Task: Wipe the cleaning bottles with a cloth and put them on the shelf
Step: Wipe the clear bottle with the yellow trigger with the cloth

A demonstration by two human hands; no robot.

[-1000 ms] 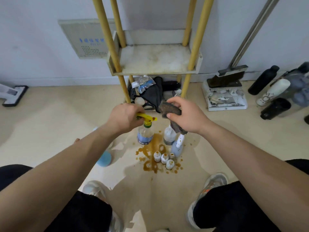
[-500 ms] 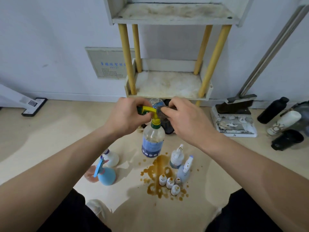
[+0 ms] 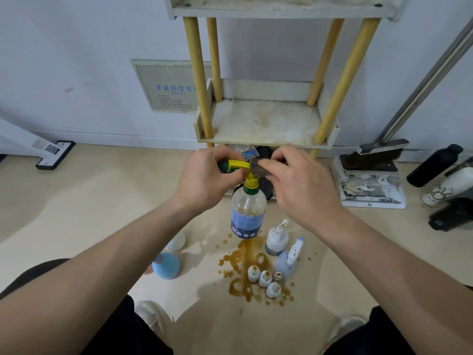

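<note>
left hand (image 3: 204, 175) grips yellow trigger head of spray bottle (image 3: 247, 213), lifted below shelf (image 3: 266, 124). right hand (image 3: 302, 185) pinches brown cloth (image 3: 256, 168) on nozzle. bottle seems light, rigid plastic, probably slippery; neck is safest hold.

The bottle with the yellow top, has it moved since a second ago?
Yes. The spray bottle went up, away from the brown spill and toward the lower shelf; the left hand holds it.

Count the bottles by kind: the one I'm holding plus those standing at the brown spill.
Spray bottles: 3 (held, yellow trigger; white; pale blue)
Small bottles: 4
Total: 7
</note>
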